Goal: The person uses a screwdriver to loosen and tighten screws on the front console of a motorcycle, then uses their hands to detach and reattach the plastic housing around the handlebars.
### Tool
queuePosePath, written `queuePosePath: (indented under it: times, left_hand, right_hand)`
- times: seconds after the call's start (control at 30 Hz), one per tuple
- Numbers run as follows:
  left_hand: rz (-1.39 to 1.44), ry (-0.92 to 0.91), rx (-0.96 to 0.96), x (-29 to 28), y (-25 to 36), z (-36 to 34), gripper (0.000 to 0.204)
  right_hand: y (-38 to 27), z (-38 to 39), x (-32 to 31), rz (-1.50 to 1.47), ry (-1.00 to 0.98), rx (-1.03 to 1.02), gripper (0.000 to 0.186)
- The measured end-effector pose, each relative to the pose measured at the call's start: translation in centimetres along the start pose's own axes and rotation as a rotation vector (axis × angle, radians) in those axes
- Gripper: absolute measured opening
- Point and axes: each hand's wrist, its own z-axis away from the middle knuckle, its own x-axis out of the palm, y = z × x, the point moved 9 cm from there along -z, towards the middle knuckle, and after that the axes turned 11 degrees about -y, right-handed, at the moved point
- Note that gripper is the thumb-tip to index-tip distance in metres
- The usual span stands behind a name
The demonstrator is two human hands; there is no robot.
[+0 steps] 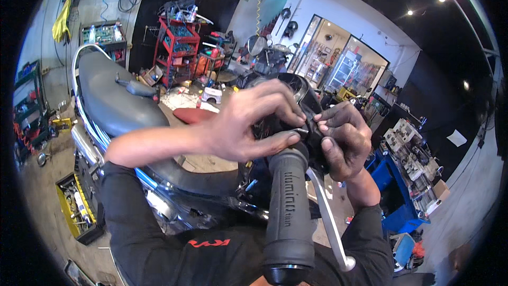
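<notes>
In front of me a black rubber handlebar grip points toward me, with a silver lever along its right side. My left hand reaches across from the left, thumb and fingers closed at the grip's inner end. A small shiny piece shows between its fingertips; its kind is too small to make out. From the right, my right hand has its fingertips closed on the black housing beside the grip. The fingers cover much of that housing.
The scooter's dark seat extends to the left. An open toolbox lies on the floor at lower left. A red tool cart stands farther back. On the right is a blue workbench crowded with parts.
</notes>
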Motion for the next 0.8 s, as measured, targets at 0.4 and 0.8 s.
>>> queuePosePath:
  times: [0.4,0.8]
  left_hand:
    - [0.27,0.282,-0.026,1.4,-2.1,1.3,0.025]
    - [0.302,0.336,-0.013,1.2,-1.8,0.9,0.03]
  right_hand:
    - [0.3,2.1,-0.2,0.008,0.085,0.096,0.024]
    - [1.0,1.9,-0.1,0.052,0.081,0.22,0.033]
